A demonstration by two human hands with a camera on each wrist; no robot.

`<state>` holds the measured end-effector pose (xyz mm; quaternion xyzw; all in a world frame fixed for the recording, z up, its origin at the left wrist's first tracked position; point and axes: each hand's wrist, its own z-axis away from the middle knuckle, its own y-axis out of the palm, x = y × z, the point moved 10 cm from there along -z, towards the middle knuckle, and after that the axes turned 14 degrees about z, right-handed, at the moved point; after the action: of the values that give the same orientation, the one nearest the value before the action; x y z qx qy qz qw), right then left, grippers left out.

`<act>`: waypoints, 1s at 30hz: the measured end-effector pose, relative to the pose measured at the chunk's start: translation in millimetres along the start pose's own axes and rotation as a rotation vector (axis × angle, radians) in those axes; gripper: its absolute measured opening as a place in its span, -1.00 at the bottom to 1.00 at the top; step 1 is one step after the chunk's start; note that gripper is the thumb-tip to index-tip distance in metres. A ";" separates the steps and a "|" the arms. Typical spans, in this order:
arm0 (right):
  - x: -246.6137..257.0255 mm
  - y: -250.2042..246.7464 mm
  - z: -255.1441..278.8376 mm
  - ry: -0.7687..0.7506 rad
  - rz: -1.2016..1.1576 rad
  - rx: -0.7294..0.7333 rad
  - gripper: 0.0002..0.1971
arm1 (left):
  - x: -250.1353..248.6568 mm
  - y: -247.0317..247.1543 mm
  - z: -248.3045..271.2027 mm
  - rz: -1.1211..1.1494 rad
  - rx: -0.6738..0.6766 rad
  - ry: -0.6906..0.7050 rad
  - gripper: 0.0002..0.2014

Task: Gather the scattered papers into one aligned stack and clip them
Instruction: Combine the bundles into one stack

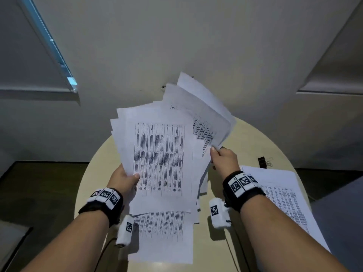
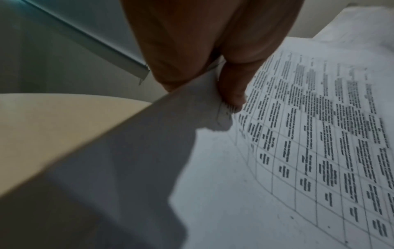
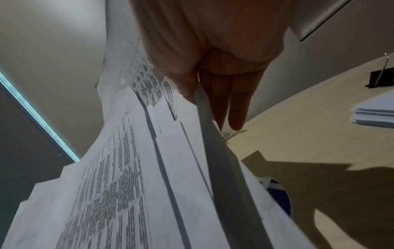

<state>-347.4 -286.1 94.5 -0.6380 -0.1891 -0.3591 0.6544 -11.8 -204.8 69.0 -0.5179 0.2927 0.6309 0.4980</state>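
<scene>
left hand [image 1: 125, 180] grip, right hand [image 1: 223, 158] grip: pinching fanned papers [image 1: 161, 154] | fingers behind sheets hidden | print blurred

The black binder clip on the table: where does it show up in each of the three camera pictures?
Head: the binder clip lies at right of centre on the round table, beyond the right hand.
Left wrist: not in it.
Right wrist: the clip sits at the far right edge, above a stack of papers.
Shared landmark: that stack of papers, just nearer than the clip.
</scene>
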 end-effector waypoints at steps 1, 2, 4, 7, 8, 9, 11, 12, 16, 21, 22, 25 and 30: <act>-0.7 -1.4 0.9 0.012 0.019 -0.007 -0.64 | 8.5 -2.0 0.8 -0.034 0.002 -0.013 -0.68; -0.8 -5.2 1.2 0.018 0.028 -0.040 -0.68 | 17.3 -5.9 0.1 -0.084 0.005 -0.019 -0.68; -6.6 -18.7 2.9 0.060 -0.057 -0.129 -0.82 | 38.0 -14.5 -2.9 -0.200 0.009 -0.048 -0.70; -6.2 -43.5 6.6 0.003 -0.167 -0.281 -0.86 | 72.1 -38.5 -5.5 -0.312 -0.082 -0.142 -0.69; 3.3 -54.0 9.1 -0.098 -0.106 -0.348 -0.83 | 79.7 -47.0 -5.0 -0.336 -0.125 -0.163 -0.67; 11.7 -61.0 11.5 -0.184 -0.041 -0.406 -0.78 | 85.1 -54.0 -3.8 -0.360 -0.168 -0.175 -0.65; 27.1 -67.3 13.4 -0.318 0.008 -0.462 -0.71 | 94.2 -63.5 -2.2 -0.396 -0.221 -0.191 -0.75; 30.8 -65.5 11.9 -0.346 -0.011 -0.444 -0.70 | 96.0 -64.9 -1.4 -0.396 -0.226 -0.191 -0.82; 10.4 -28.6 1.9 -0.190 -0.139 -0.251 -0.88 | 98.5 -63.7 -6.7 -0.384 -0.225 -0.173 -0.88; -41.9 18.4 4.0 0.109 -0.064 -0.099 -0.84 | 107.7 -49.4 -10.2 -0.322 -0.085 -0.224 -0.83; -42.7 21.7 6.3 0.098 -0.064 -0.106 -0.82 | 111.1 -48.6 -10.0 -0.299 -0.066 -0.238 -0.81; -11.6 22.3 5.1 -0.170 -0.109 -0.122 -0.70 | 115.9 -55.7 -10.9 -0.294 -0.102 -0.227 -0.88; 42.5 9.3 -0.8 -0.153 -0.401 0.025 -0.85 | 103.6 -87.7 -11.3 -0.296 -0.354 -0.130 -0.97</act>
<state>-312.5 -297.3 117.9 -0.6050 -0.3657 -0.4303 0.5614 77.3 -152.0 -19.4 -0.5927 0.0659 0.6243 0.5045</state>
